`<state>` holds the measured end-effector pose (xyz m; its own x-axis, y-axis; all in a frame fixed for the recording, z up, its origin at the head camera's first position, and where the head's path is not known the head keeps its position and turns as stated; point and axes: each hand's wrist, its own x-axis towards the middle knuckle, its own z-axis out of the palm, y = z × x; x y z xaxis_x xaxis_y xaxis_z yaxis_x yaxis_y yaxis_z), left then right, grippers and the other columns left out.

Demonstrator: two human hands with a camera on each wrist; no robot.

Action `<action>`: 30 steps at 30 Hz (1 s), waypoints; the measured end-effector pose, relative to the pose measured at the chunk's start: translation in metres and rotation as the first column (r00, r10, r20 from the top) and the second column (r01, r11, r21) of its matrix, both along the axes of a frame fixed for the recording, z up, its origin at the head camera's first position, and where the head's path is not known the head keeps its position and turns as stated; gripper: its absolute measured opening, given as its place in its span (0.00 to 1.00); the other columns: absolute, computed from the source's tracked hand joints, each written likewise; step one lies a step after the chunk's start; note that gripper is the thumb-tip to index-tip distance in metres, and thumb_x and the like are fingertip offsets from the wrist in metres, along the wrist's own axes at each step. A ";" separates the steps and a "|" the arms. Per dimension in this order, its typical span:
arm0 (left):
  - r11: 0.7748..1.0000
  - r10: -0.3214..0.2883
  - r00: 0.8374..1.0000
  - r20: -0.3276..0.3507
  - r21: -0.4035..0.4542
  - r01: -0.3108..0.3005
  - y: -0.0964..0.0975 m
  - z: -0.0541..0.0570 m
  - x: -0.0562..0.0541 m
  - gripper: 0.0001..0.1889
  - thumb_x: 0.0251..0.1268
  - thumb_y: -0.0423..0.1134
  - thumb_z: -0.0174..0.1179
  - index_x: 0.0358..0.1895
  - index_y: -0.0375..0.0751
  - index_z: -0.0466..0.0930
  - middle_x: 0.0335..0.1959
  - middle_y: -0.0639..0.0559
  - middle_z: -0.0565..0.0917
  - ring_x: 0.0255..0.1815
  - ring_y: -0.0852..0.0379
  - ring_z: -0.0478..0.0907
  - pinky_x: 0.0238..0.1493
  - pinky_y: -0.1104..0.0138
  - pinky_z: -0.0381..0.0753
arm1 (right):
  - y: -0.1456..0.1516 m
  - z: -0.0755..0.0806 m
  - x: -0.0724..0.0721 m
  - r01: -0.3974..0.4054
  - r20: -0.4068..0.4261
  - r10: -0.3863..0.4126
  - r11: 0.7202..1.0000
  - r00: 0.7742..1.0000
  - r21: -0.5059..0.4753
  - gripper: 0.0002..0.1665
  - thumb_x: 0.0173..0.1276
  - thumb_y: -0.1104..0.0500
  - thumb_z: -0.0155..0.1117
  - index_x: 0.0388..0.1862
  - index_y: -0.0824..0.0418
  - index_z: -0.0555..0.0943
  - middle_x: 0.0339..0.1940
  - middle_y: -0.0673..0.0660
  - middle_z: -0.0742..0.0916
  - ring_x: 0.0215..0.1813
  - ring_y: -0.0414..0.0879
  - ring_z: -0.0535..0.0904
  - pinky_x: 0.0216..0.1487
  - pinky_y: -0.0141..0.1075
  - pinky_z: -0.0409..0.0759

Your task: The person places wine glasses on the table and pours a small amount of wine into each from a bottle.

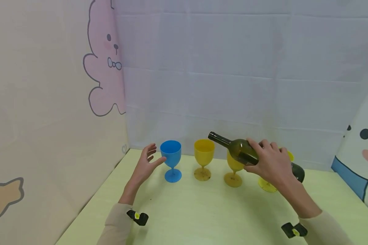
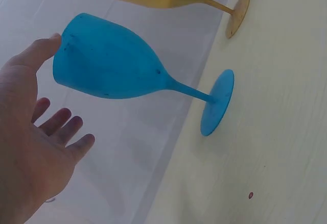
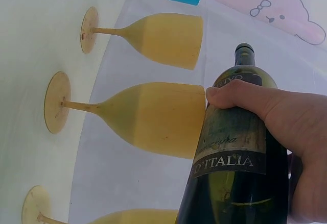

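My right hand (image 1: 273,163) grips a dark green wine bottle (image 1: 243,151) round its body, tilted with the neck pointing left and up. In the right wrist view the bottle's label (image 3: 232,137) faces the camera. The bottle overlaps a yellow goblet (image 1: 233,178) in the head view, and another yellow goblet (image 1: 267,185) is partly hidden behind the hand. Left of them stands a third yellow goblet (image 1: 204,153). A blue goblet (image 1: 171,154) stands upright at the row's left end. Beside it is my left hand (image 1: 145,165), fingers spread and loosely bent, thumb close to the bowl.
The goblets stand in a row on a pale yellow-green table (image 1: 208,211) near its back edge. A white cloth (image 1: 233,85) hangs behind, and a side wall with a pink bear print (image 1: 105,78) rises on the left. Another printed wall (image 1: 362,143) is at the right.
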<state>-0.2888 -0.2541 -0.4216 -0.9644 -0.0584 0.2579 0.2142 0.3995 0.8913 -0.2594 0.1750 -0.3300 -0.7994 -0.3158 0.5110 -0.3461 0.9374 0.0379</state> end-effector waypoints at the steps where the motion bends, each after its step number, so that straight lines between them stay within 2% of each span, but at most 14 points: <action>1: 1.000 -0.003 1.000 0.000 0.007 0.003 0.000 -0.001 -0.001 0.48 0.59 0.59 0.67 0.77 0.49 0.51 0.76 0.45 0.61 0.77 0.43 0.58 0.77 0.49 0.59 | 0.000 -0.001 0.001 0.002 0.002 -0.002 1.000 1.000 -0.008 0.56 0.43 0.39 0.81 0.72 0.51 0.68 0.50 0.67 0.80 0.46 0.64 0.75 0.41 0.59 0.72; 8: 0.999 -0.043 0.999 -0.008 0.026 0.044 0.003 -0.007 -0.008 0.47 0.61 0.56 0.67 0.77 0.50 0.51 0.77 0.45 0.61 0.78 0.42 0.58 0.76 0.48 0.60 | 0.001 -0.005 0.007 0.009 -0.007 -0.009 0.999 1.000 -0.049 0.57 0.44 0.37 0.80 0.72 0.51 0.68 0.50 0.67 0.80 0.47 0.64 0.76 0.43 0.62 0.74; 12: 0.998 -0.053 0.999 -0.007 0.024 0.053 0.006 -0.007 -0.013 0.48 0.61 0.55 0.67 0.78 0.50 0.48 0.79 0.46 0.58 0.79 0.43 0.55 0.77 0.48 0.59 | 0.000 -0.009 0.009 0.002 -0.021 -0.004 0.995 1.000 -0.099 0.57 0.42 0.37 0.81 0.71 0.51 0.68 0.47 0.66 0.80 0.45 0.63 0.76 0.39 0.57 0.74; 15: 0.998 -0.059 0.998 0.007 0.034 0.059 0.011 -0.006 -0.016 0.50 0.60 0.57 0.68 0.79 0.52 0.46 0.80 0.48 0.55 0.80 0.43 0.53 0.77 0.49 0.58 | -0.001 -0.012 0.009 -0.008 -0.002 0.008 0.989 1.000 -0.151 0.57 0.43 0.37 0.81 0.71 0.51 0.68 0.45 0.65 0.80 0.43 0.61 0.75 0.34 0.52 0.71; 18: 0.997 -0.059 0.998 0.025 0.058 0.058 0.015 -0.005 -0.019 0.52 0.58 0.58 0.68 0.80 0.53 0.44 0.81 0.48 0.53 0.80 0.43 0.53 0.77 0.50 0.59 | 0.000 -0.015 0.011 -0.014 0.025 0.019 0.979 0.999 -0.204 0.57 0.44 0.36 0.80 0.71 0.51 0.68 0.46 0.66 0.80 0.41 0.60 0.75 0.31 0.48 0.68; 25: 0.996 -0.065 0.997 0.053 0.072 0.061 0.020 -0.005 -0.024 0.53 0.58 0.56 0.69 0.80 0.50 0.43 0.80 0.42 0.55 0.80 0.38 0.53 0.74 0.44 0.61 | -0.001 -0.025 0.015 -0.009 0.045 0.025 0.948 0.999 -0.319 0.57 0.43 0.37 0.82 0.71 0.51 0.69 0.44 0.66 0.81 0.39 0.58 0.75 0.32 0.50 0.71; 30: 0.994 -0.072 0.995 0.076 0.086 0.065 0.023 -0.008 -0.026 0.53 0.59 0.54 0.70 0.80 0.50 0.43 0.80 0.41 0.54 0.79 0.35 0.53 0.72 0.40 0.61 | -0.004 -0.031 0.018 -0.014 0.058 0.039 0.926 0.998 -0.378 0.56 0.43 0.37 0.82 0.71 0.50 0.70 0.43 0.64 0.81 0.38 0.55 0.75 0.30 0.41 0.69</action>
<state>-0.3149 -0.2312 -0.4298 -0.9840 -0.0099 0.1776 0.1659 0.3099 0.9362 -0.2409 0.1712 -0.3608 -0.8282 -0.1308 0.5450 -0.3607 0.8686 -0.3397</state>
